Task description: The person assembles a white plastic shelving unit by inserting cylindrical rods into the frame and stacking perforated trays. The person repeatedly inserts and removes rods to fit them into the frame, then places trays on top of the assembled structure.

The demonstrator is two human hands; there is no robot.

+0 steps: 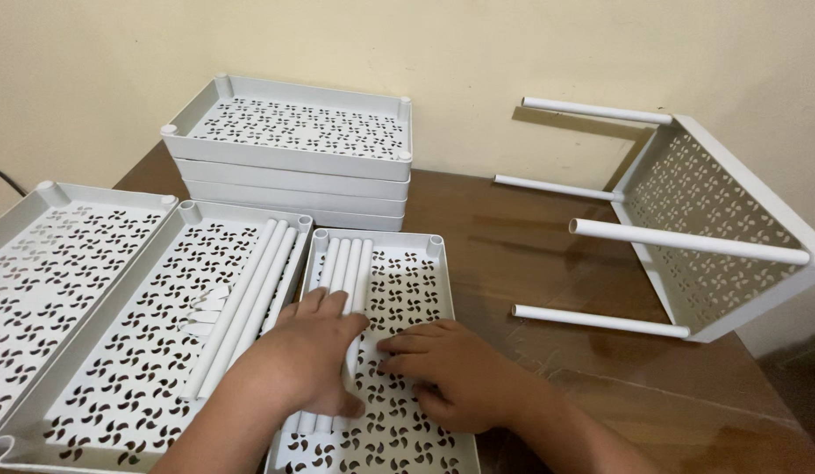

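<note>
The left hand [307, 355] is lying palm down over a bundle of short white tubes [344, 263] inside the nearest perforated white tray [425, 290], its fingers held close together and pressing flat on the tubes, which are running out beyond the fingertips toward the tray's far wall. The right hand [447, 369] is resting just beside it on the tray's patterned floor, fingers slightly curled and pointing toward the left hand's fingertips, nearly touching them (whether it is pinching anything, I cannot tell).

Just left of the left hand's knuckles, a second tray [144, 351] is holding longer white tubes [250, 290] and a few small white pieces [206, 307]. Further left a third tray [48, 263] is sitting against it. Beyond the fingertips, a stack of trays [293, 149] is standing near the wall. Well to the right of the right hand, an assembled shelf [714, 211] is lying tipped on the wooden table [530, 263], its four legs pointing toward the hands' side.
</note>
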